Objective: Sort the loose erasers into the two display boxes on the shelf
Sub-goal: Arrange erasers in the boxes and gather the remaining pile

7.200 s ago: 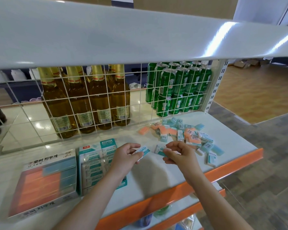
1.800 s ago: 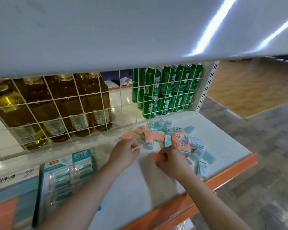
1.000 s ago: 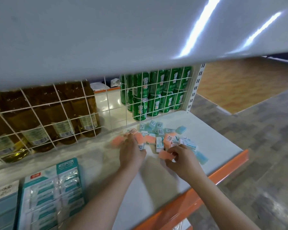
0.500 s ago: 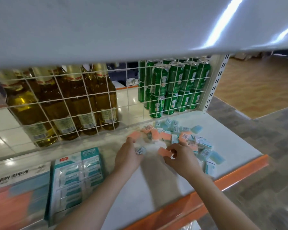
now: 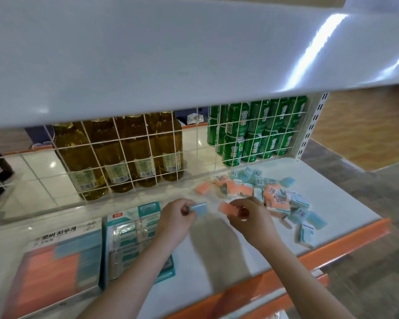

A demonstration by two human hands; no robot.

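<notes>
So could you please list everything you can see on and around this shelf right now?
loose erasers: many, orange and light blue, heaped at shelf right
blue eraser: one, in left hand
orange eraser: one, in right hand
grey box: one, orange and blue erasers inside, far left
teal box: one, beside it
bottles: several, amber, behind the wire grid
cans: many, green, behind the grid
left hand: pinches blue eraser
right hand: pinches orange eraser

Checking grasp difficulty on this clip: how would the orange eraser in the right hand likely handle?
The orange eraser is a small flat block, so probably stiff and unlikely to roll. The right hand pinches it by one end, suggesting it is light. Its wrapper looks glossy, possibly a little slippery.
</notes>
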